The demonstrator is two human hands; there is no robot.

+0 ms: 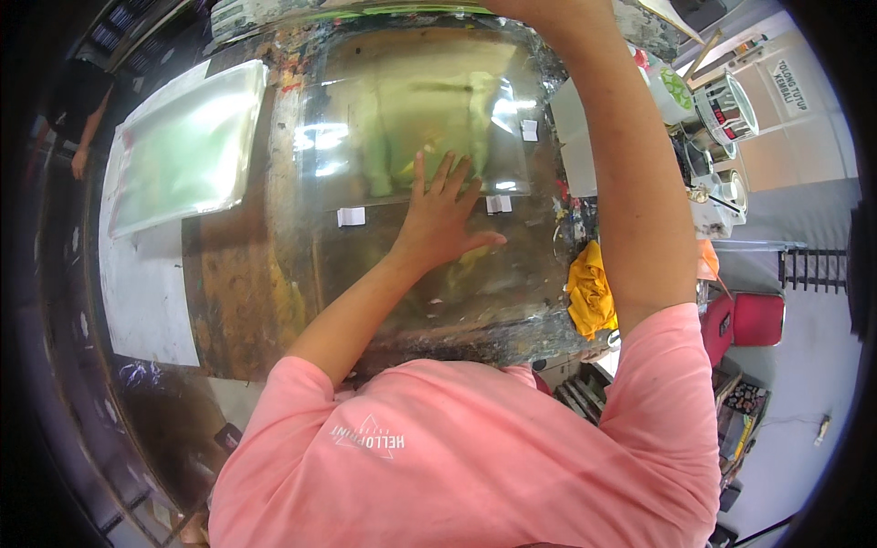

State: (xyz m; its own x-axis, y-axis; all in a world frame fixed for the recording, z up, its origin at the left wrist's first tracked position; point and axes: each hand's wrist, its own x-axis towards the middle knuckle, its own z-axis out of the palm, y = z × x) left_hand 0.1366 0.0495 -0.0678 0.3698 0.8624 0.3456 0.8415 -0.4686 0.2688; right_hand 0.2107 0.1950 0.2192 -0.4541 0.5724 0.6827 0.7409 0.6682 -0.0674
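My left hand [444, 208] lies palm down with its fingers spread, over the near edge of a clear plastic sheet [347, 178] on the work table. Nothing is held in it. Small white tabs [352, 216] sit beside the sheet's near and right edges. Greenish and yellowish tones show through the sheet, with bright light reflections on it. My right forearm [630, 137] reaches far across the table's right side and leaves the picture at the upper edge. The right hand itself is out of sight.
A stack of clear plastic sheets [187, 151] rests on white board [146, 301] at left. A yellow cloth [592, 290] lies at the table's right edge. Beyond my right arm stand paint cans [728, 108] and a red chair [756, 320]. Another person's arm [89, 137] shows far left.
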